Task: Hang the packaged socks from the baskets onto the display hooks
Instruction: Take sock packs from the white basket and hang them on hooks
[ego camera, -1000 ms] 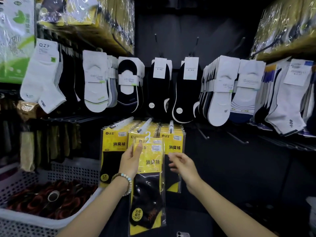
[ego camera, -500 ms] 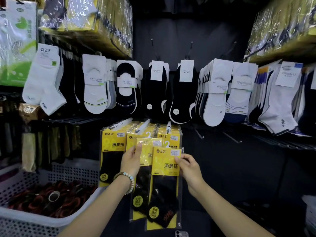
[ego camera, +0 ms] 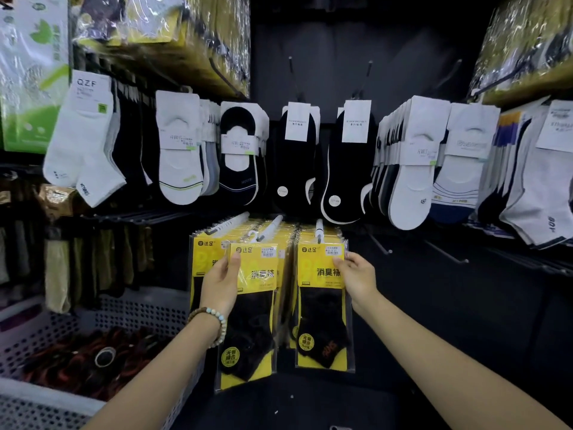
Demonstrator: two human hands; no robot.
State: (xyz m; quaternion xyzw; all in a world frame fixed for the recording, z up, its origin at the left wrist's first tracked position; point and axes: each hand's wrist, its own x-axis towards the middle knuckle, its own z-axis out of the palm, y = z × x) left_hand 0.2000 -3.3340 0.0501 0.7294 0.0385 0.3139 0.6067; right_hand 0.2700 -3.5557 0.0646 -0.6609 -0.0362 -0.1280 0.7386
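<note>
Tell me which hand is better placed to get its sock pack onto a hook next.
Probably the right hand: its yellow sock pack sits squarely under the right peg. The left hand holds the other pack off to the left of the middle peg.

Left pack (ego camera: pixel 251 308): yellow card, black socks, clear sleeve; we hold it upright in our left hand (ego camera: pixel 221 283), in front of the middle hook (ego camera: pixel 274 223).
Right pack (ego camera: pixel 322 308): same kind; our right hand (ego camera: pixel 356 277) pinches its edge, against the right hook (ego camera: pixel 319 226) stack.
Basket (ego camera: pixel 133 308): grey, perforated, lower left.
</note>
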